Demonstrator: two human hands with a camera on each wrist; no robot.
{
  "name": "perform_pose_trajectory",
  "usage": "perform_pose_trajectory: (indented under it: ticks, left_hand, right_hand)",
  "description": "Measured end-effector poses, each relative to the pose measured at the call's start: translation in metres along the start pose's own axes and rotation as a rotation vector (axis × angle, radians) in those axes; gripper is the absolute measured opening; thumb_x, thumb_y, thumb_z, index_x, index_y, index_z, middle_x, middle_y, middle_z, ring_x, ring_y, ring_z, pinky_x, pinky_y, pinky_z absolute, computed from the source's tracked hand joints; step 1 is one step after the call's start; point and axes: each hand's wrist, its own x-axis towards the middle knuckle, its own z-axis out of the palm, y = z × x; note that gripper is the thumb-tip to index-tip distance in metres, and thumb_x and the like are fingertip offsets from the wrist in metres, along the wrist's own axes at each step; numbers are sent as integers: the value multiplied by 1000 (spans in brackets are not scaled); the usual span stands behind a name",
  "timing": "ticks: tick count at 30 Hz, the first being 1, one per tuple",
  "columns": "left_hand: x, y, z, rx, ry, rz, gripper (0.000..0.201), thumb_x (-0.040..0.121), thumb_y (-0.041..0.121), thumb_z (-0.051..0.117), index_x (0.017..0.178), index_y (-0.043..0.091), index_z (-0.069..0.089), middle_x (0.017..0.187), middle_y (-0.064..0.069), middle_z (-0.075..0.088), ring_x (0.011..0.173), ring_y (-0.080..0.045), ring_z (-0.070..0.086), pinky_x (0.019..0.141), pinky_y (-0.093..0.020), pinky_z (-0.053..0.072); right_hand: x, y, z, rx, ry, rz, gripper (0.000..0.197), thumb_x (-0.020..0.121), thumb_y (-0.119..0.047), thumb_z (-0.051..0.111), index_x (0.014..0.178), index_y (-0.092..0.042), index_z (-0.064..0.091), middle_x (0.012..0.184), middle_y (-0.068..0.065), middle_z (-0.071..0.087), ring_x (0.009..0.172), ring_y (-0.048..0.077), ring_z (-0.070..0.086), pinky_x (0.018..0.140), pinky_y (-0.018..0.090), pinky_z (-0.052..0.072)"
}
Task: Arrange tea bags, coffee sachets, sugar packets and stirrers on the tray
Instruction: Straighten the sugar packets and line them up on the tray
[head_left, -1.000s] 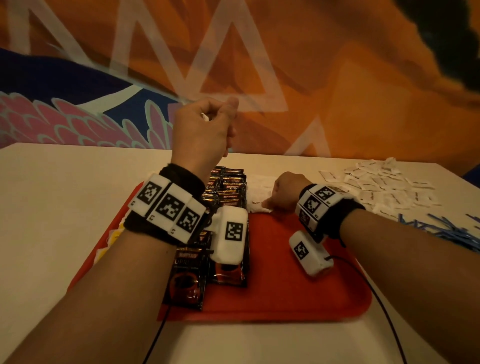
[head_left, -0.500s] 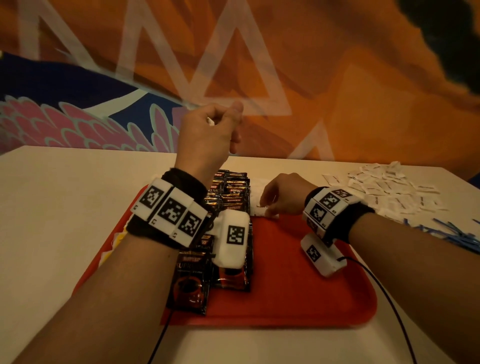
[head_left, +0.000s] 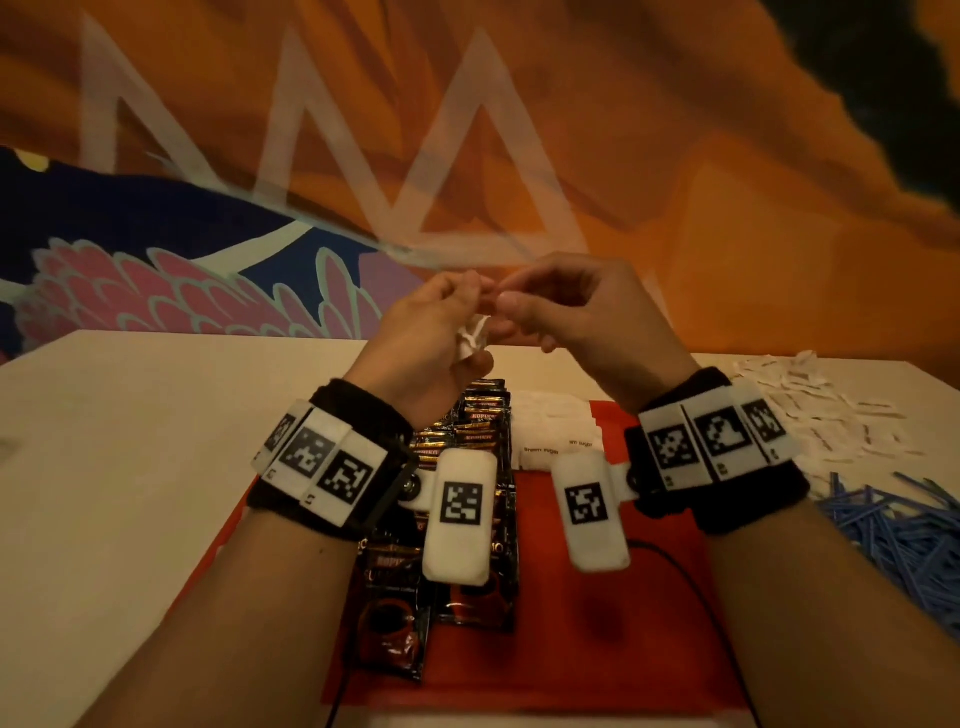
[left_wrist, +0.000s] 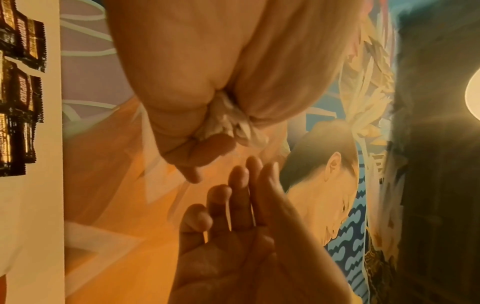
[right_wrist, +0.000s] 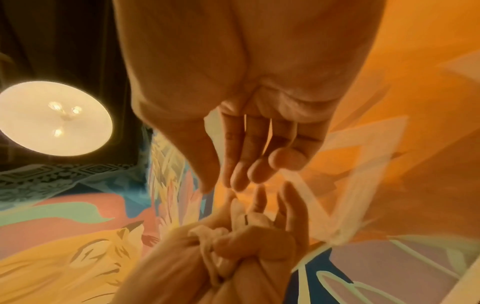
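Note:
Both hands are raised above the red tray. My left hand grips a crumpled bunch of white sugar packets; the left wrist view shows the bunch squeezed in the fist. My right hand reaches across to the left fingertips, its fingers loosely extended with nothing plainly between them. Dark coffee sachets lie in overlapping rows on the tray's left half. A row of white sugar packets lies beside them at the tray's far side.
A loose heap of white sugar packets lies on the table to the right of the tray. Blue stirrers are piled nearer, at the right edge. A painted wall rises behind the table. The tray's right half is bare red.
My right hand has lifted off the sugar row on the tray and come up to meet the left hand. The left hand has stayed raised with its packets.

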Motion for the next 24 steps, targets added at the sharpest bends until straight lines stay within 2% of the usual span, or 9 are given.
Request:
perform_pose_trajectory:
  ticks: [2, 5, 8, 11, 14, 17, 19, 21, 24]
  left_hand:
    - [0, 1, -2, -4, -27, -20, 26, 106, 19, 40, 122, 7, 56, 110, -13, 59, 75, -15, 55, 52, -21, 43]
    - [-1, 1, -1, -70, -97, -52, 32, 106, 19, 38, 129, 3, 53, 116, -17, 55, 70, -15, 52, 51, -23, 44]
    - [-2, 0, 1, -93, -151, -58, 29, 106, 20, 38, 127, 6, 53, 106, -14, 60, 67, -14, 57, 51, -24, 48]
    - [-4, -1, 4, -94, -192, -51, 27, 106, 20, 37, 122, 7, 54, 106, -13, 63, 75, -18, 65, 57, -28, 55]
    - [-3, -2, 3, -142, -173, -44, 27, 107, 18, 37, 121, 4, 55, 101, -16, 65, 74, -21, 70, 62, -31, 59]
    - [-2, -5, 6, -130, -143, -34, 24, 106, 14, 39, 120, 3, 55, 99, -15, 65, 71, -19, 70, 62, -28, 59]
    - [-1, -8, 9, -53, -113, -9, 22, 106, 12, 41, 120, 4, 55, 104, -16, 65, 76, -19, 70, 62, -26, 58]
    - [1, -12, 10, 18, -94, 17, 23, 106, 13, 41, 121, 5, 55, 112, -17, 65, 87, -21, 71, 65, -27, 58]
    - [1, -14, 11, 36, -119, 21, 23, 106, 15, 40, 120, 6, 56, 115, -17, 64, 97, -25, 70, 69, -30, 59]
  right_hand:
    - [-4, -3, 3, -27, -88, -2, 20, 82, -6, 74, 102, -5, 69, 91, 4, 73, 73, 4, 67, 59, 11, 46]
    - [-7, -1, 6, 0, -57, 14, 23, 82, -4, 75, 102, 1, 67, 82, 2, 72, 65, -1, 66, 55, 9, 45]
    - [-7, 7, 9, -54, 59, 42, 16, 80, -11, 78, 93, -6, 70, 77, 3, 73, 62, 2, 66, 53, 11, 44]
    - [-5, 13, 6, -76, 126, 51, 10, 80, -7, 77, 81, -15, 71, 75, 2, 73, 64, 9, 68, 54, 17, 45]
    - [-4, 17, 0, -45, 155, 64, 14, 81, -2, 74, 79, -15, 70, 75, 5, 74, 66, 15, 68, 55, 22, 46]
    - [-7, 17, -2, -20, 150, 61, 10, 81, -5, 75, 80, -14, 70, 76, 8, 73, 64, 14, 65, 55, 26, 48]
    - [-11, 16, 1, -21, 107, 72, 9, 80, -13, 78, 84, -11, 70, 78, 7, 74, 66, 11, 67, 56, 21, 48]
    - [-12, 17, 3, -52, 75, 91, 18, 77, -17, 82, 88, -11, 68, 78, 3, 73, 68, 8, 67, 56, 18, 48]
    - [-13, 17, 5, -62, 76, 104, 19, 76, -9, 82, 87, -11, 66, 74, 2, 71, 62, 2, 64, 53, 14, 46]
